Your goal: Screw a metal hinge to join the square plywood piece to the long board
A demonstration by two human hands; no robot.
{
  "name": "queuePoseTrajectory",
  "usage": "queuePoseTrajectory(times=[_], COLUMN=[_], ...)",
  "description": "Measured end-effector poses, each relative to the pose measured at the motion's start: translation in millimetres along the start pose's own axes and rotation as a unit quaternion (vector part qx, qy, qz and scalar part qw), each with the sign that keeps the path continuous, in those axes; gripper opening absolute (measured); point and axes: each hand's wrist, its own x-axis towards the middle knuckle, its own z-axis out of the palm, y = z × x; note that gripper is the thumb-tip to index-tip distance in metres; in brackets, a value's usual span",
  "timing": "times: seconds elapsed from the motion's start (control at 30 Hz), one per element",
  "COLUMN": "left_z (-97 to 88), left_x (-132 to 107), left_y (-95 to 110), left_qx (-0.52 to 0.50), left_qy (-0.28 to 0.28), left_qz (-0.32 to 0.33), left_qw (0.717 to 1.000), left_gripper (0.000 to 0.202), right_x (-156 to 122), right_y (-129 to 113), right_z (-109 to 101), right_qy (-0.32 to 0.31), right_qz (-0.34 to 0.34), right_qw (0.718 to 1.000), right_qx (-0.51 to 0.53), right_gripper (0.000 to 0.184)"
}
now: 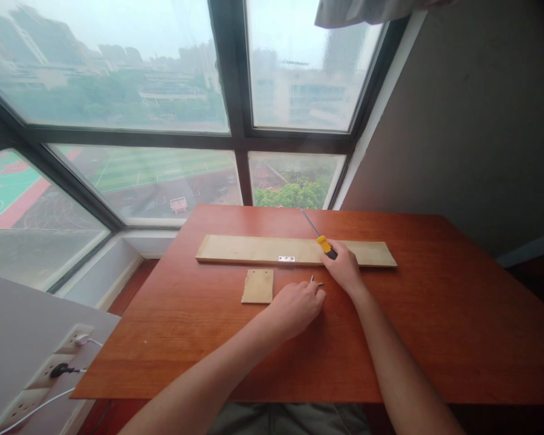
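Observation:
My right hand (pixel 342 266) is closed around the handle of a yellow and black screwdriver (pixel 325 244), its thin shaft slanting up and away to the left. Beneath that hand lies a long pale wooden board (pixel 245 248). A small metal hinge or plate with holes (pixel 286 260) sits at the board's near edge. Closer to me, my left hand (pixel 299 305) is low over the table with fingers curled; whatever they grip is hidden. Small metal screws (pixel 316 282) show just beyond its fingers. Left of it lies a small square wooden piece (pixel 258 286) with two holes along its far edge.
The reddish-brown wooden table (pixel 185 338) stands before large windows (pixel 176 181). A grey wall (pixel 457 121) rises at the right. Wall sockets (pixel 49 368) with plugs and cables are at the lower left, beside the table's edge.

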Motion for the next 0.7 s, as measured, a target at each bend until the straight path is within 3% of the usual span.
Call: queuePoseTrajectory(times=[0.23,0.7], left_z=[-4.8,-1.4], left_x=[-1.8,-0.5], left_y=[-3.7,-11.1], left_qx=[-0.021,-0.061], left_qy=[-0.029,-0.015], left_qz=[-0.004,-0.013], left_qw=[0.999,0.998], left_gripper=[0.014,0.008], right_x=[-0.2,-0.5], right_y=[-0.5,-2.4], right_z=[-0.5,-1.5], right_qy=[0.0,-0.003], right_qz=[0.001,0.008], right_qw=[1.0,1.0], right_qx=[-0.001,-0.001], right_gripper=[0.035,0.035])
